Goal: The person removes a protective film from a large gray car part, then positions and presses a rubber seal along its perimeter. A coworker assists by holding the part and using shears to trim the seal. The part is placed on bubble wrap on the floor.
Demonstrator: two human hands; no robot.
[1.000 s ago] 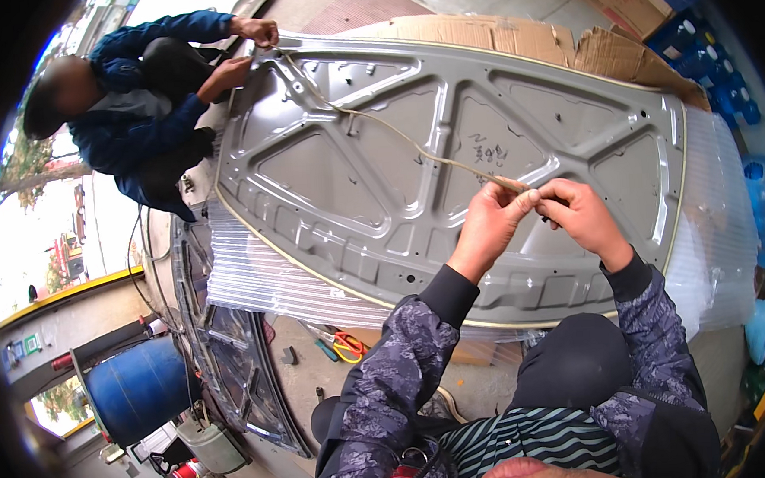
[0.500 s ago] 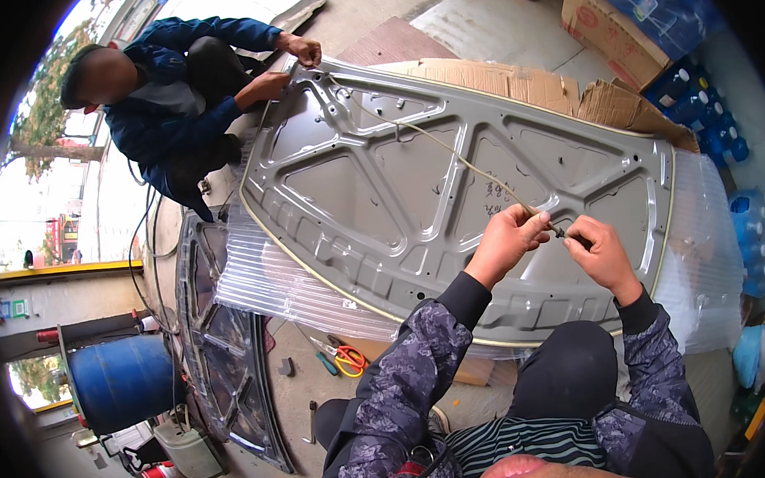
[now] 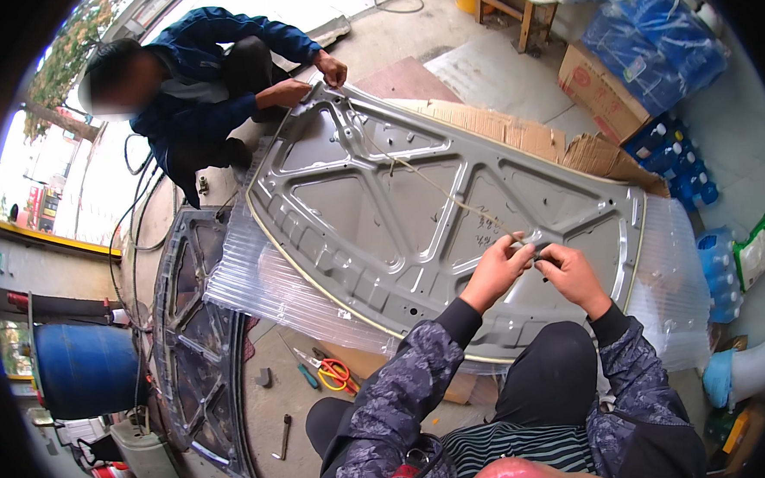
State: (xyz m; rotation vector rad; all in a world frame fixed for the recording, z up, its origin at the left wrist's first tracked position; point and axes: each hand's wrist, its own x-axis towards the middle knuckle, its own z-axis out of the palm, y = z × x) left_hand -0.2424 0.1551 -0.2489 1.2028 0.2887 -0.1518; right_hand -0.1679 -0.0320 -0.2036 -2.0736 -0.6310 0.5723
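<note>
A large grey pressed-metal panel lies on clear plastic sheeting and flattened cardboard on the ground. A thin pale cord runs taut across it from the far corner to my hands. My left hand pinches the near end of the cord over the panel's near edge. My right hand is right beside it, fingers closed on the same end. Across the panel, a crouching person in a blue jacket has both hands at the far corner.
A second dark panel lies at the left, with a blue barrel beyond it. Pliers with red and yellow handles and other small tools lie on the concrete. Cardboard boxes and packs of water bottles stand at the right.
My view has swung, so the panel and the other person now sit lower and more to the right. My two hands have closed in together on the cord's end.
</note>
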